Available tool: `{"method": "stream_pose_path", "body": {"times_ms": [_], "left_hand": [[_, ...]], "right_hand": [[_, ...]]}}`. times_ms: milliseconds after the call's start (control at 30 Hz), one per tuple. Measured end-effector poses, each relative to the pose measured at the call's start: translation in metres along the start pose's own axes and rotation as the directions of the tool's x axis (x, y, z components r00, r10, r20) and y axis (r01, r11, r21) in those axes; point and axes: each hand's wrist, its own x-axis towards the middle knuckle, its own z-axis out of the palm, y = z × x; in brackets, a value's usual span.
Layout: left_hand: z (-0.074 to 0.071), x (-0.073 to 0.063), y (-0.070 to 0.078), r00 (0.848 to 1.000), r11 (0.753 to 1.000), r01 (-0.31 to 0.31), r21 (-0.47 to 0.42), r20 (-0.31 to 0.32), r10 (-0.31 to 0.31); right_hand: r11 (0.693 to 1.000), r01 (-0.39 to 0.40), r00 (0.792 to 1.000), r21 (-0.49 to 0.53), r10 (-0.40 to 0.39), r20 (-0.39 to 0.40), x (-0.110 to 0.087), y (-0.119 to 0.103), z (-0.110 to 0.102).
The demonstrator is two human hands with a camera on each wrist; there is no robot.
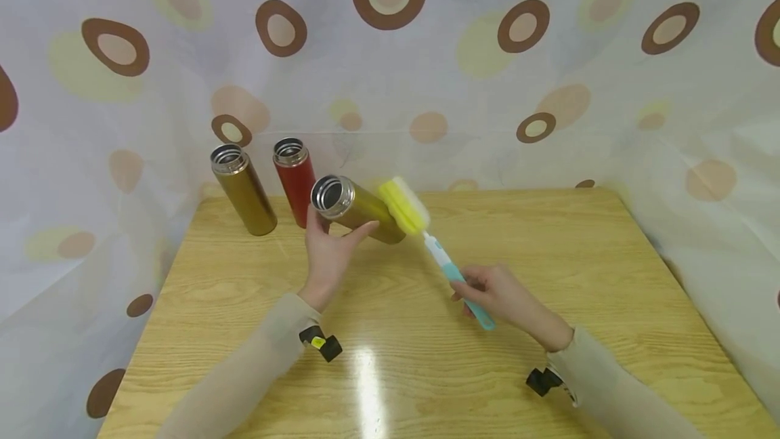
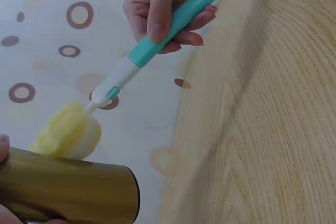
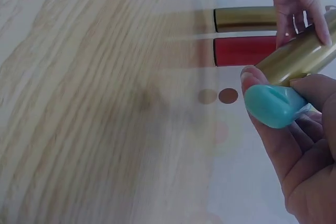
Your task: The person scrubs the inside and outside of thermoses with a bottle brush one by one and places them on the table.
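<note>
My left hand (image 1: 329,256) grips a gold thermos bottle (image 1: 372,212) near its open steel mouth. The bottle is tilted, its mouth toward the upper left and its base low to the right. Between thumb and fingers, my right hand (image 1: 496,293) holds a bottle brush (image 1: 447,266) by its teal handle (image 2: 184,17). The brush's yellow and white sponge head (image 1: 405,207) is outside the bottle, beside its body; in the left wrist view it overlaps the bottle's upper side, and I cannot tell if they touch. The right wrist view shows the handle's end nearest.
A second gold bottle (image 1: 245,195) and a red bottle (image 1: 296,188) stand uncapped at the back left of the wooden table (image 1: 426,371). Behind them hangs a white sheet (image 1: 463,107) with brown and yellow spots, which also runs along both sides.
</note>
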Motion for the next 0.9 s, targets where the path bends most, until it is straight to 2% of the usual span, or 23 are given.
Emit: {"method": "stream_pose_path", "body": {"times_ms": [100,300,400,467,567,667,767,900], "left_hand": [[-0.002,-0.001,-0.003,1.0,1.0,-0.009,0.018,0.006,0.009],[-0.002,-0.005,-0.007,0.998,0.998,-0.027,0.05,0.053,0.025],[-0.001,-0.006,-0.008,0.996,0.999,-0.012,0.033,0.085,0.009],[-0.001,-0.006,-0.007,0.996,1.0,-0.005,0.002,0.093,0.005],[-0.002,-0.005,-0.006,0.995,0.998,-0.012,-0.058,0.096,0.018],[-0.004,-0.003,-0.003,0.993,0.994,-0.033,-0.107,0.105,0.044],[-0.006,-0.001,-0.001,0.989,0.991,-0.039,-0.13,0.134,0.057],[-0.007,-0.001,0.0,0.984,0.99,-0.014,-0.139,0.174,0.038]], "right_hand": [[1.0,0.019,1.0,0.021,-0.019,0.002,0.0,0.002,0.002],[0.978,0.18,0.984,0.11,-0.177,-0.033,0.002,-0.012,0.006],[0.962,0.248,0.968,0.117,-0.242,-0.064,0.004,-0.017,0.006],[0.959,0.261,0.965,0.113,-0.254,-0.068,0.004,-0.018,0.005],[0.971,0.221,0.975,0.094,-0.217,-0.055,0.004,-0.014,0.004],[0.99,0.118,0.993,0.078,-0.116,-0.039,0.003,-0.005,0.001],[0.997,0.031,0.999,0.075,-0.029,-0.029,-0.001,0.006,-0.003],[0.999,0.001,1.0,0.045,0.0,-0.02,-0.004,0.014,-0.007]]}}
